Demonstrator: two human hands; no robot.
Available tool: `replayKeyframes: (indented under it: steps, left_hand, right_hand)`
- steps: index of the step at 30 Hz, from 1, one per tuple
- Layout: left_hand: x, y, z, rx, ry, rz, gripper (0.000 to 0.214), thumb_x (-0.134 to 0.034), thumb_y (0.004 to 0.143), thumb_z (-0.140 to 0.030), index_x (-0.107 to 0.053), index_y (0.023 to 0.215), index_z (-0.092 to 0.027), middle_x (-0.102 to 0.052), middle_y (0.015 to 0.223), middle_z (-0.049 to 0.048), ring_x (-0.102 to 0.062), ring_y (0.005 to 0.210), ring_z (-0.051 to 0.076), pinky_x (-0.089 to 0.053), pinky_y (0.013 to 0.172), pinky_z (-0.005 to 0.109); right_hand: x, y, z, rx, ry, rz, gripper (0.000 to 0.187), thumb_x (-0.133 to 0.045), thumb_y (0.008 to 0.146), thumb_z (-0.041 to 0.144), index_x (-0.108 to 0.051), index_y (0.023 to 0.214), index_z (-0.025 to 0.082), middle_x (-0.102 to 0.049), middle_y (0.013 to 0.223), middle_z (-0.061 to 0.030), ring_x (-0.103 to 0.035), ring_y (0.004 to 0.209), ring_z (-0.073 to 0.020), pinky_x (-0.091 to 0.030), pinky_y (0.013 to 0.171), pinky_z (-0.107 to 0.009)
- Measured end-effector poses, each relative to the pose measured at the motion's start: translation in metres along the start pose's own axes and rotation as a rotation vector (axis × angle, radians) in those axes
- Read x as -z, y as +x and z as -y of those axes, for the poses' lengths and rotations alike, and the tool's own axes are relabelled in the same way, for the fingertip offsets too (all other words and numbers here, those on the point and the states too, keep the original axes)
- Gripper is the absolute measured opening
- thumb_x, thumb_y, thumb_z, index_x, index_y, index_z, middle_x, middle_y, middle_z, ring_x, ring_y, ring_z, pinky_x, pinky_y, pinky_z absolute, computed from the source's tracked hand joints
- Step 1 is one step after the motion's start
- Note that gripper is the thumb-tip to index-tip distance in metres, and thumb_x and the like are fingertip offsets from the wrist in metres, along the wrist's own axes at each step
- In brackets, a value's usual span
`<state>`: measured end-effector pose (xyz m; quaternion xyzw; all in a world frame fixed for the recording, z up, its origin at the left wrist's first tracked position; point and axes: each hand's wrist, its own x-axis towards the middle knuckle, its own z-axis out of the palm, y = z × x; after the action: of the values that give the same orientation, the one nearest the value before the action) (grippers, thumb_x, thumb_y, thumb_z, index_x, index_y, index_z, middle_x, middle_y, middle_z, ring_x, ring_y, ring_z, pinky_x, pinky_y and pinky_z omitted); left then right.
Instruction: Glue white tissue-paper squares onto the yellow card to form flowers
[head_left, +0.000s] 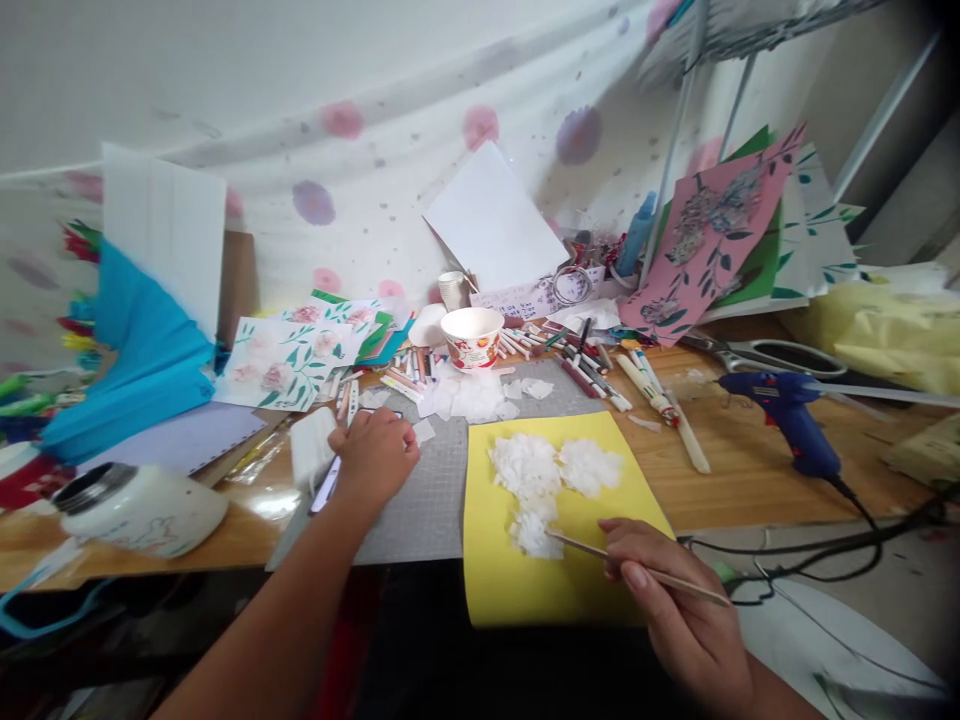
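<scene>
My right hand (675, 600) is closed around a thin wooden stick (637, 564), whose tip touches the lowest clump of white crumpled paper petals (536, 530). Two more white paper clumps, one large (523, 462) and one smaller (590, 467), lie on the same yellow sheet (592, 590). This sheet overhangs the table's front edge. On the left, my left hand (377, 450) is over the grey cutting mat (442, 490) with its fingers curled under; whatever they hold, if anything, is hidden. A phone (325, 488) lies partly beneath that wrist.
Thin white paper pieces (480, 397) lie before a paper bowl (472, 338), among many markers. To the right are a blue glue gun (802, 420) with a cord and scissors (772, 357). A white jar (146, 508) lies on its side at the left.
</scene>
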<state>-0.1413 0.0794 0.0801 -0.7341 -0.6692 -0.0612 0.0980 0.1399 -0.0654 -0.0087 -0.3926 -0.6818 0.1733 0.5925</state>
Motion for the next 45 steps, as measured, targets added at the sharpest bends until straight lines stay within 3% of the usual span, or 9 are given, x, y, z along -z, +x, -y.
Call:
replayKeyframes:
  steps: [5,13,20,25,28,31,35,41,45]
  left_hand:
    - [0.01,-0.006,-0.008,0.029,-0.035,-0.022,0.015,-0.054,0.085,-0.02,-0.067,0.079,-0.022,-0.069,0.107,0.0062,-0.054,0.107,0.031,-0.032,0.086,0.046]
    - [0.007,-0.002,0.016,0.061,0.019,0.081,0.018,-0.062,0.083,-0.033,-0.071,0.095,-0.024,-0.073,0.109,0.0072,-0.057,0.11,0.034,-0.034,0.083,0.044]
    - [-0.016,0.004,0.002,0.001,0.093,0.074,0.015,-0.055,0.084,-0.021,-0.069,0.081,-0.018,-0.071,0.093,0.0126,-0.056,0.101,0.036,-0.031,0.081,0.047]
    - [-0.009,0.003,-0.001,-0.018,0.04,0.012,0.019,-0.052,0.084,-0.015,-0.068,0.074,-0.018,-0.072,0.086,0.0106,-0.057,0.097,0.035,-0.029,0.078,0.048]
    - [0.0,-0.013,-0.019,-0.031,-0.036,-0.063,0.017,-0.053,0.088,-0.019,-0.07,0.085,-0.023,-0.073,0.101,0.0065,-0.055,0.106,0.032,-0.028,0.08,0.046]
    - [0.003,-0.04,-0.05,-0.258,-0.331,-0.242,0.014,-0.06,0.088,-0.02,-0.071,0.081,-0.026,-0.073,0.099,0.0007,-0.058,0.1,0.024,-0.027,0.082,0.042]
    - [-0.004,-0.069,-0.087,-0.564,-0.572,-0.343,0.019,-0.061,0.092,-0.023,-0.071,0.076,-0.027,-0.073,0.093,-0.0009,-0.056,0.092,0.021,-0.024,0.078,0.04]
    - [-0.019,-0.076,-0.092,-0.657,-0.581,-0.353,0.024,-0.06,0.09,-0.012,-0.07,0.074,-0.027,-0.072,0.093,-0.001,-0.052,0.093,0.022,-0.021,0.078,0.041]
    - [-0.023,-0.075,-0.089,-0.683,-0.603,-0.366,0.024,-0.064,0.086,-0.009,-0.07,0.074,-0.028,-0.071,0.093,-0.0016,-0.051,0.093,0.023,-0.02,0.078,0.041]
  right_hand:
    - [0.007,0.003,0.005,0.102,-0.019,0.095,0.025,-0.052,0.086,0.009,-0.062,0.102,0.025,-0.068,0.077,-0.0015,-0.067,0.073,-0.0199,-0.057,0.088,-0.045]
    - [0.007,-0.004,-0.005,0.113,-0.044,0.061,0.023,-0.051,0.088,0.01,-0.063,0.103,0.023,-0.07,0.082,-0.0039,-0.07,0.084,-0.0217,-0.059,0.09,-0.042]
    - [0.007,-0.002,-0.004,0.14,-0.053,0.034,0.019,-0.052,0.09,0.013,-0.065,0.101,0.022,-0.07,0.08,-0.0031,-0.07,0.085,-0.0206,-0.058,0.09,-0.036]
    - [0.007,0.003,0.001,0.132,-0.002,0.069,0.02,-0.05,0.09,0.011,-0.063,0.101,0.021,-0.067,0.076,-0.0029,-0.067,0.075,-0.0199,-0.058,0.086,-0.042]
    - [0.005,0.006,0.004,0.139,0.014,0.071,0.02,-0.049,0.089,0.01,-0.062,0.1,0.021,-0.066,0.075,-0.0027,-0.065,0.071,-0.0186,-0.058,0.084,-0.044]
    - [0.003,0.008,0.006,0.142,0.007,0.067,0.019,-0.048,0.089,0.01,-0.062,0.099,0.02,-0.065,0.075,-0.0024,-0.064,0.069,-0.0179,-0.058,0.084,-0.043]
    - [0.004,0.01,0.008,0.179,-0.01,0.086,0.021,-0.048,0.088,0.009,-0.06,0.102,0.02,-0.065,0.077,-0.0031,-0.065,0.071,-0.0179,-0.057,0.083,-0.042]
    - [0.006,0.006,0.005,0.154,0.053,0.09,0.021,-0.049,0.09,0.01,-0.062,0.103,0.02,-0.065,0.079,-0.0033,-0.063,0.072,-0.018,-0.055,0.085,-0.043]
    - [0.003,-0.001,-0.002,0.007,0.236,-0.088,0.023,-0.046,0.096,0.015,-0.064,0.106,0.024,-0.063,0.077,-0.0016,-0.062,0.075,-0.0189,-0.051,0.091,-0.046]
